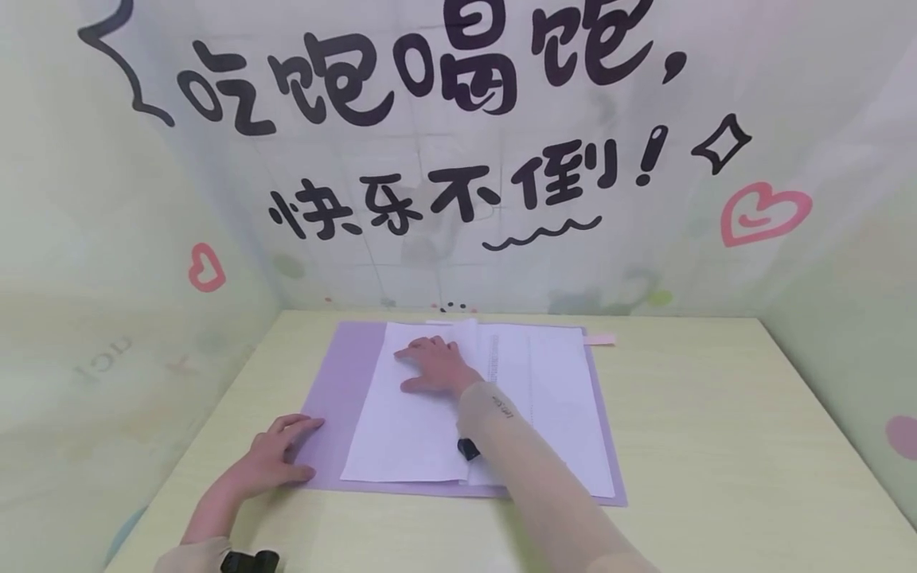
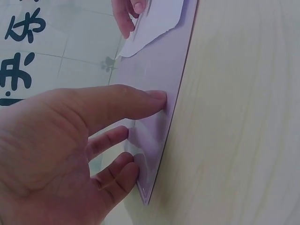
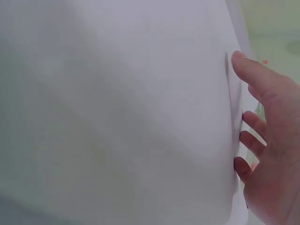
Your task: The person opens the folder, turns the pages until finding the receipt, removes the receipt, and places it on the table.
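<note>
An opened purple folder (image 1: 347, 398) lies on the table with white sheets of paper (image 1: 408, 438) spread across it. On the folder's left edge rests my left hand (image 1: 268, 460); in the left wrist view its thumb and fingers (image 2: 112, 105) lie spread over the purple cover (image 2: 150, 75) near a corner. My right hand (image 1: 437, 366) is on the upper part of the left-hand sheet, fingers and thumb apart. The right wrist view has this hand (image 3: 276, 136) beside a white sheet (image 3: 140, 93) that bulges close to the camera, fingertips at the paper.
A pink tab (image 1: 600, 340) sticks out at the folder's upper right. The pale wooden table (image 1: 716, 446) extends on both sides. Behind it stands a wall covering (image 1: 430, 278) with large black characters, and side panels flank the table.
</note>
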`<act>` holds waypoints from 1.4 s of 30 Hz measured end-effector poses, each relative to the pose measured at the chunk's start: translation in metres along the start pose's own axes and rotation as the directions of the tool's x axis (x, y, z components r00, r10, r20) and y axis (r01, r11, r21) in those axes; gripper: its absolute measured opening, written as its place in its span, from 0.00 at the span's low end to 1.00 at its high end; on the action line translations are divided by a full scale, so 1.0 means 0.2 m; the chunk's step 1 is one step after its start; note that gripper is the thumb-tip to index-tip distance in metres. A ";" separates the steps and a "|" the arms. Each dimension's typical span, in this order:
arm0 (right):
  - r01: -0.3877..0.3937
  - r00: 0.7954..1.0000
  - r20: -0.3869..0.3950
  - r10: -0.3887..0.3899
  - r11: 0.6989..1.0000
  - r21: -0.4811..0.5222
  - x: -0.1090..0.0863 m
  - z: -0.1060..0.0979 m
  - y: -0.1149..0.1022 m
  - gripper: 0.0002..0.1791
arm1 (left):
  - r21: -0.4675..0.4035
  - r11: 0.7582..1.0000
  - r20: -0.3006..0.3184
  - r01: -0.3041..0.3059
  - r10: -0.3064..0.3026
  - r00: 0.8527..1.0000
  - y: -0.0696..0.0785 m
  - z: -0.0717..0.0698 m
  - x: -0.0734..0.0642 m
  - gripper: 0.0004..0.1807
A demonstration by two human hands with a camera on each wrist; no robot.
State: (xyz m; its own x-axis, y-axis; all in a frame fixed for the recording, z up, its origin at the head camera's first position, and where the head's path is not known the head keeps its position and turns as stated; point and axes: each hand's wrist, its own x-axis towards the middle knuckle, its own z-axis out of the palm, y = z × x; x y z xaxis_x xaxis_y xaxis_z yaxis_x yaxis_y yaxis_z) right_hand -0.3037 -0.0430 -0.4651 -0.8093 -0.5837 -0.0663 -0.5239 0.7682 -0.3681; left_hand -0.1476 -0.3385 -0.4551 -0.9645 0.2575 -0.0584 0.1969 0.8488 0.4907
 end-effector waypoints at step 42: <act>-0.057 0.998 0.037 0.055 0.997 0.046 -0.06 -0.06 0.00 0.32 | -0.079 0.994 -0.206 -0.077 0.060 0.977 0.36 0.14 0.01 0.24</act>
State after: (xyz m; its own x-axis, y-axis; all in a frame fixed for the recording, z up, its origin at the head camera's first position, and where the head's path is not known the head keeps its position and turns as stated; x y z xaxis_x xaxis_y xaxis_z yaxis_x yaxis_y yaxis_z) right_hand -0.2969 -0.0320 -0.4537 -0.8266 -0.5498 -0.1205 -0.4644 0.7871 -0.4060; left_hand -0.1306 -0.2631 -0.4446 -0.9666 0.2070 0.1514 0.2565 0.7875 0.5605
